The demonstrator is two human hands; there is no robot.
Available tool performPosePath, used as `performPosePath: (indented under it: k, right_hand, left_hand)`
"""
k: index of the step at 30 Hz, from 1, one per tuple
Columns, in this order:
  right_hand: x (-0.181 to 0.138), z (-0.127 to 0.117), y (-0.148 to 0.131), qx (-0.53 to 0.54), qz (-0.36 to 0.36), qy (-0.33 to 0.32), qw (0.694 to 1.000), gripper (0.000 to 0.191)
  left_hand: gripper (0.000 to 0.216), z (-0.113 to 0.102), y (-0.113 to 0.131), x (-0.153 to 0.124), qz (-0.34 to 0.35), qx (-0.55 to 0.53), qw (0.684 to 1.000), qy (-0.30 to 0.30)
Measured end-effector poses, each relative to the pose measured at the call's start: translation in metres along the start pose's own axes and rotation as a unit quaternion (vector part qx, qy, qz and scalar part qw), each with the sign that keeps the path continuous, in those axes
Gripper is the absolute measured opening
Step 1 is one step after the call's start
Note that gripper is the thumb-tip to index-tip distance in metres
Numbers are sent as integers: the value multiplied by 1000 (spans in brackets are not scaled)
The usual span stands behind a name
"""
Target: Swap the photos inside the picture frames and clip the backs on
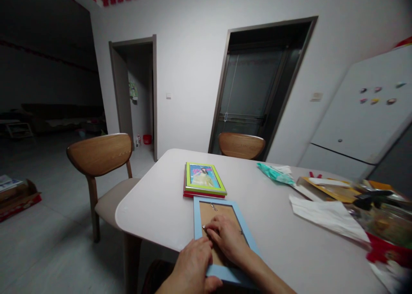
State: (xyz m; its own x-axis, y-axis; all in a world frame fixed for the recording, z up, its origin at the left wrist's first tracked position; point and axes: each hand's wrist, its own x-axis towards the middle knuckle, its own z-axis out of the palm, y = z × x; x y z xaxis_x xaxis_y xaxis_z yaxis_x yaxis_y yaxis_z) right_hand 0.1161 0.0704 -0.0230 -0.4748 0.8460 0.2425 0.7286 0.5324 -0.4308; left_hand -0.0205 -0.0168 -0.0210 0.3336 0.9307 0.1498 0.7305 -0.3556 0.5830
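Note:
A light-blue picture frame (245, 229) lies face down on the table, its brown backing board (222, 209) showing. A small metal hanger (213, 207) sits near the board's far edge. My left hand (195, 259) is closed round the frame's near left corner, thumb on the near border. My right hand (227, 238) rests over the board, its fingers bent and pinched at a small metal clip (204, 228) on the left side. Its fingertips partly cover that spot. Just beyond the blue frame lies a stack of picture frames, with a lime-green frame (189, 176) on top holding a picture of a figure in a gown.
On the white table's (154, 199) right side lie a teal packet (275, 174), white paper (328, 216), a yellow envelope (334, 191) and a red container (392, 247) with mixed items. Wooden chairs stand at the left (101, 154) and far side (241, 146).

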Motion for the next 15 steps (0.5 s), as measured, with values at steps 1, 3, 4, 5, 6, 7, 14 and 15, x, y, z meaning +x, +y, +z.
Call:
performPosePath:
  k: [1,3,4,5,6,7,14,15]
  right_hand:
    - [-3,1,-4,-6,-13,-6,1000,24]
    - [-5,1,-7,-12,-13,-12,1000,24]
    - [-5,2,-8,-10,-9,-11,1000,24]
    - [-4,2,-7,-5,-7,-5,1000,24]
    - [-4,2,-7,2,-5,4,1000,24]
    - [-3,3,-6,8,-3,12,1000,23]
    - [0,9,-4,32,-17,16,999,19]
    - [1,9,-3,37,-21,15,999,19]
  left_hand:
    - [44,-2,2,0,-1,1,1000,-2]
    - [41,-4,4,0,-8,6,1000,-12]
    - [40,-4,4,0,-10,9,1000,-18]
    - [40,-4,4,0,-12,10,1000,-23]
    - [41,-4,3,0,-11,10,1000,-28]
    - [41,-3,2,0,-10,10,999,-31]
    - [45,0,-2,1,-3,11,1000,-23]
    - [41,0,-2,1,-3,13,1000,-22]
